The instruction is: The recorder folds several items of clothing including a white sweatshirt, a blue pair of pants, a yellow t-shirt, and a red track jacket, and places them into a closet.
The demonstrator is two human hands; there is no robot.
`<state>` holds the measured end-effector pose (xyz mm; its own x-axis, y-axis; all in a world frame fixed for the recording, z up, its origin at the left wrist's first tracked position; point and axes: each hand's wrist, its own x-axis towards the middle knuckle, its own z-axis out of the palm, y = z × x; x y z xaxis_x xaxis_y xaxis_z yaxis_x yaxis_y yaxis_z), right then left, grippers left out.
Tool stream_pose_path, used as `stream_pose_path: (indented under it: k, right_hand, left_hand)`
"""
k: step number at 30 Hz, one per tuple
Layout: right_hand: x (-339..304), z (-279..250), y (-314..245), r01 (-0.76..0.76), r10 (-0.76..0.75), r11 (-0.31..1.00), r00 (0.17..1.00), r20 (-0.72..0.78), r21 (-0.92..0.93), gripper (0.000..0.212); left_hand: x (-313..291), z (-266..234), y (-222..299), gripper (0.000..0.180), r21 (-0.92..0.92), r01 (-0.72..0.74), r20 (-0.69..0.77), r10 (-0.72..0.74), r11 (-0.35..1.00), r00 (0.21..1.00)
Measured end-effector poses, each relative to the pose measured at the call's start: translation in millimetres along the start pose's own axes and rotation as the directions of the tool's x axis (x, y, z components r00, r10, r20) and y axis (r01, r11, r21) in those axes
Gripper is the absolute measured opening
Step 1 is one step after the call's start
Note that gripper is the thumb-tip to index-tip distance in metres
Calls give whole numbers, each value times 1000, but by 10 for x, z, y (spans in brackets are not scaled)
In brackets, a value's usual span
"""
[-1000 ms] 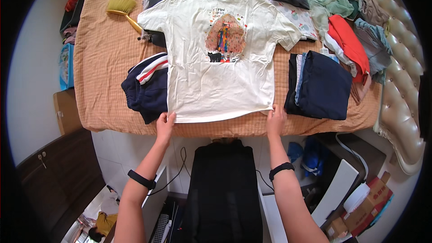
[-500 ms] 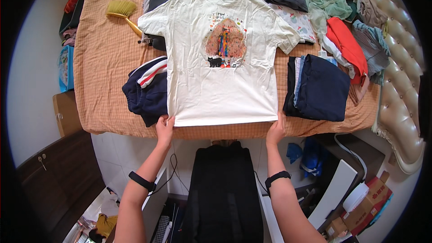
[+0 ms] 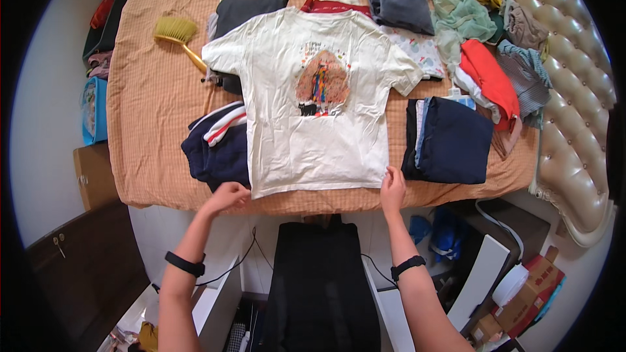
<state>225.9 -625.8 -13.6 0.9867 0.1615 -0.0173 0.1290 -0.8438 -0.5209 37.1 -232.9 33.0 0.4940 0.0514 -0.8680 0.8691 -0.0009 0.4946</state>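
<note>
A white T-shirt (image 3: 319,150) lies spread on the bed with its hem toward me, a long-haired figure and a black cat printed on it. My right hand (image 3: 392,190) pinches its lower right corner. Just left of the lower left corner is my left hand (image 3: 229,197), fingers loosely bent and apart, not holding the cloth. Navy trousers with a white and red stripe (image 3: 215,150) lie by the shirt's left side, partly under it. To the right sits a stack of folded navy clothes (image 3: 456,143).
A yellow-bristled brush (image 3: 176,31) lies at the left. Folded dark clothes (image 3: 251,14) and grey trousers (image 3: 399,0) lie beyond the shirt. Heaped clothes, including a red garment (image 3: 489,78), lie by the tufted headboard (image 3: 574,91). A black suitcase-like object (image 3: 316,280) stands before me.
My left hand has let go of the shirt's lower left corner and moved slightly left. The shirt's hem, straight and taut before, is now slacker and creased. The view has shifted a little.
</note>
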Motion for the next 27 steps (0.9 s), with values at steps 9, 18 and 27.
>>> stream_pose_path:
  k: [9,18,27]
  right_hand:
    - [1802,393,-327,-257,399,670,916,-46,696,31]
    - [2566,839,21,-384,613,506,790,-9,773,51]
    - [2609,541,-131,-317,581,550,810,-81,773,26]
  left_hand:
    - [477,-911,1515,29,-188,-454,-639,243,871,730]
    - [1476,-1329,1826,36,-418,-589,-857,-84,692,509]
    - [1408,-1221,2030,23,-435,-618,-833,-32,655,553]
